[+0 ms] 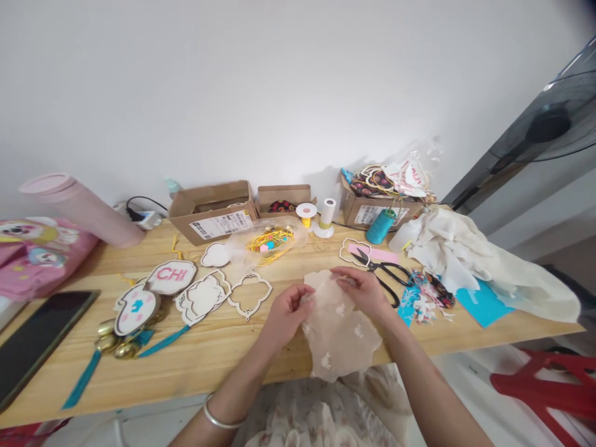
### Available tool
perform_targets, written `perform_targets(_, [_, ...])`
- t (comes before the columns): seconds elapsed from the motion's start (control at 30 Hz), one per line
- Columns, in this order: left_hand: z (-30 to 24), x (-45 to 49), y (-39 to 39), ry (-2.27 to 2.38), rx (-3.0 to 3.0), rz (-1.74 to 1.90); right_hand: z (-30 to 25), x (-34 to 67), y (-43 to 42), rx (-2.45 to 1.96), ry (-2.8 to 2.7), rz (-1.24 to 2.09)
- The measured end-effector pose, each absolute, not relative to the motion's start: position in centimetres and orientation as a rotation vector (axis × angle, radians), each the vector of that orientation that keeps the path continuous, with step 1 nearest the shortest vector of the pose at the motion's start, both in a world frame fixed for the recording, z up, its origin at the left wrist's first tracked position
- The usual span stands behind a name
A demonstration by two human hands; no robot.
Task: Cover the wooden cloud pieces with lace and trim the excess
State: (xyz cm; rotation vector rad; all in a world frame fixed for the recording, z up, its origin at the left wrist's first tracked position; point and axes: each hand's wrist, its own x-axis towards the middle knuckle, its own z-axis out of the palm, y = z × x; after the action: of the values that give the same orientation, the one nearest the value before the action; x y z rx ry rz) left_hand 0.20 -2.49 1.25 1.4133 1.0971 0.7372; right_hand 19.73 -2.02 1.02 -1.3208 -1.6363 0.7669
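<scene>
A cream piece of fabric with small white embroidered motifs hangs between my hands over the table's front edge. My left hand pinches its upper left side between thumb and fingers. At the upper right edge, my right hand is closed on the same fabric. Just beyond the right hand lie black-handled scissors, with a pink strip and a scalloped white frame by the blades. Left of my left hand rests a pale wooden frame with an open middle.
Fabric scraps, a blue sheet and a heap of cream cloth lie to the right. Cardboard boxes, a teal thread cone and spools stand along the wall. At left are decorated plaques, brass bells and a phone.
</scene>
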Motion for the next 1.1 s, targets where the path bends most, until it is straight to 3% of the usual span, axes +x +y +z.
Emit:
perform_targets(0.3, [0.6,0.7,-2.0,1.303,1.965,0.694,-0.8,19.8,2.7,-1.322,-1.959,0.698])
perform_targets(1.1, [0.7,1.5,-2.4,1.446,2.238,0.474,-1.4,20.5,2.3,-1.393,-2.064,0.553])
